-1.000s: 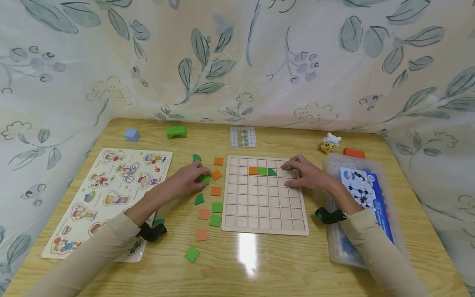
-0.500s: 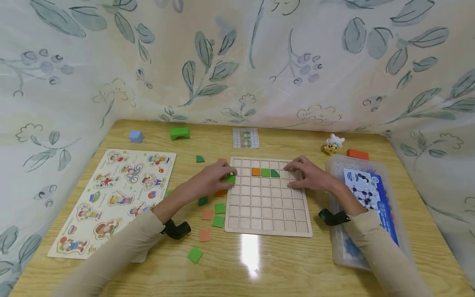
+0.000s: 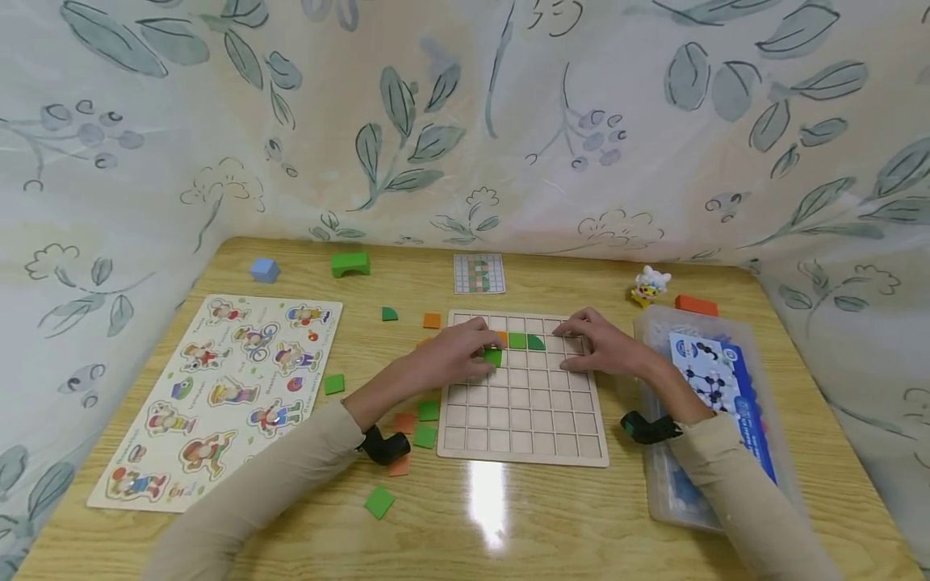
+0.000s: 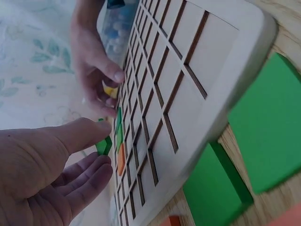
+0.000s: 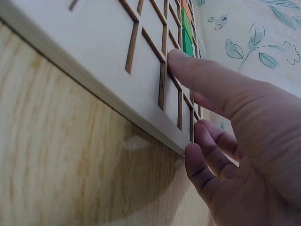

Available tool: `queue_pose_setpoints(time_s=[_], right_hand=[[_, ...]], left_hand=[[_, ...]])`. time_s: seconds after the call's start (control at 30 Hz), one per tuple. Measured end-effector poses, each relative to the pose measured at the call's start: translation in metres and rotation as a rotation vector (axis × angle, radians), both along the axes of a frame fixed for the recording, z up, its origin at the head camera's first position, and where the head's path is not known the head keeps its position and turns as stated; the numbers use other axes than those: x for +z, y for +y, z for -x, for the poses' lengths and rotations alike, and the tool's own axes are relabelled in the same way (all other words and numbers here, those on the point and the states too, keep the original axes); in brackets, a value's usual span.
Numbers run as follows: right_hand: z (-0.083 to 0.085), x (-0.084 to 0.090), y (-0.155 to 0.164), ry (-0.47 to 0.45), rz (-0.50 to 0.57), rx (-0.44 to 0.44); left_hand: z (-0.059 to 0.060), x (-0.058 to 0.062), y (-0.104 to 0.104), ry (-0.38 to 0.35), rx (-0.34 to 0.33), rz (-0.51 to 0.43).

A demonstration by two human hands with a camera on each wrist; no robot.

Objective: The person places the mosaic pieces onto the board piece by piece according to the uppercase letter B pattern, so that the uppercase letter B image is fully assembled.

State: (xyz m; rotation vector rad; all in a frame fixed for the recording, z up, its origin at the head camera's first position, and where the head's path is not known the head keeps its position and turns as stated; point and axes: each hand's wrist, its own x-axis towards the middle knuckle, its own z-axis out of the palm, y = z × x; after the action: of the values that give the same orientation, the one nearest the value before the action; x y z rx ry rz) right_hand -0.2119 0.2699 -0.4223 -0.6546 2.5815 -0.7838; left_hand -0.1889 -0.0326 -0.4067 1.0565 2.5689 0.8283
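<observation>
My left hand is over the upper left of a wooden grid board, pinching a green tile between thumb and fingers. In the left wrist view the tile is held on edge, close to the grid. An orange square tile, partly covered by the fingers, sits in a row with a green square tile and a dark green quarter-round tile. My right hand rests on the board's right edge with relaxed fingers. Its thumb touches the grid in the right wrist view.
Several loose green and orange tiles lie left of the board. A pattern card lies behind it. A picture puzzle is at left, a lidded plastic box at right. A small figurine and blocks stand at the back.
My left hand has picked up the green tile from the table and carried it right, over the grid board. The right hand has stayed at the board's edge.
</observation>
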Motion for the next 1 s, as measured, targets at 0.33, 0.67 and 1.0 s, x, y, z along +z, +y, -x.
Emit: queue_pose_setpoints(time_s=[0.33, 0.67, 1.0], right_hand=[[0.000, -0.001, -0.001, -0.001, -0.010, -0.008], [0.001, -0.002, 0.000, -0.001, -0.002, 0.001], [0.000, -0.002, 0.001, 0.007, -0.005, -0.004]], left_hand=[[0.000, 0.002, 0.005, -0.035, 0.008, -0.017], [0.003, -0.002, 0.014, -0.032, 0.019, 0.000], [0.002, -0.008, 0.014, 0.001, 0.048, 0.014]])
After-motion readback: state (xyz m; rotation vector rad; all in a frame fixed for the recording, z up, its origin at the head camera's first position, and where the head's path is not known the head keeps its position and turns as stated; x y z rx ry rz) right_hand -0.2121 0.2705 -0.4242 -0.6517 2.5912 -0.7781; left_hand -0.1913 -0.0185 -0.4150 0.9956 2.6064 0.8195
